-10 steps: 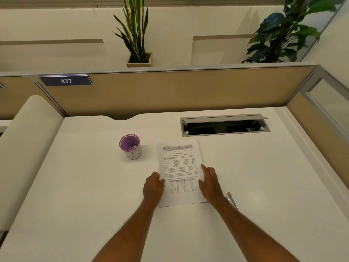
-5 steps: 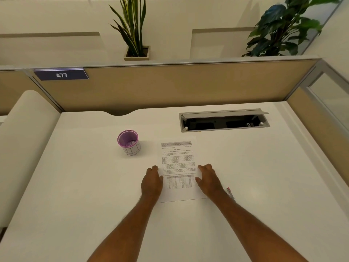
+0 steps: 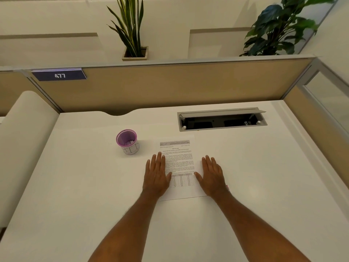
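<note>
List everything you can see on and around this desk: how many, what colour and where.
printed sheet: one, white with black text, middle of the desk
cup: one, purple inside, left of the sheet, apart from it
desk: one, white, lower view
cable hatch: one, grey, lid raised, behind the sheet
partition: one, beige, behind the desk
number plate: one, dark blue, reads 477, partition's top left
spiky plant: one, green, beyond the partition
leafy plant: one, dark green, far right
left hand: flat on the sheet's left edge
right hand: flat on its right edge
</note>
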Available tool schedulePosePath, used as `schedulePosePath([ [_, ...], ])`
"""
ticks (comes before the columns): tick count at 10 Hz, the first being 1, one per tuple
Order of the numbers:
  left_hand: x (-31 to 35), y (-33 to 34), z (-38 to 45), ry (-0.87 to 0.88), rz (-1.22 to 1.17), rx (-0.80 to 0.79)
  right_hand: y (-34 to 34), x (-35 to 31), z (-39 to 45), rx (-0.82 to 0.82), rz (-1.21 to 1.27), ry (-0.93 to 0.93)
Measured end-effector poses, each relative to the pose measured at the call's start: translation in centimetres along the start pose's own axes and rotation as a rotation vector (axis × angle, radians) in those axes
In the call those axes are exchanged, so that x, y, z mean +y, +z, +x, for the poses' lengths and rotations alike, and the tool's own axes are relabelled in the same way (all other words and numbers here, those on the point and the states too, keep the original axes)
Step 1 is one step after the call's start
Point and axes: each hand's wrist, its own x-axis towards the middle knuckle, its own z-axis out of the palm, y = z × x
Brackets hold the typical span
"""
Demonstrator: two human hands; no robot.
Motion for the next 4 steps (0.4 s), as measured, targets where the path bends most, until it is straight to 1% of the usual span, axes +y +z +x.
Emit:
schedulePosePath([
  [1, 0.2, -0.2, 0.2, 0.029, 0.026, 0.046, 0.0, 0.3, 0.1, -0.028, -0.040, -0.018],
  [2, 0.4, -0.5, 0.0, 0.048, 0.012, 0.069, -0.2, 0.3, -0.1, -0.023, -0.058, -0.048],
  [4, 0.3, -2.2, 1.4, 0.037, -0.030, 0.159, -2.1, 0.1, 1.0, 0.063, -0.046, -0.068],
])
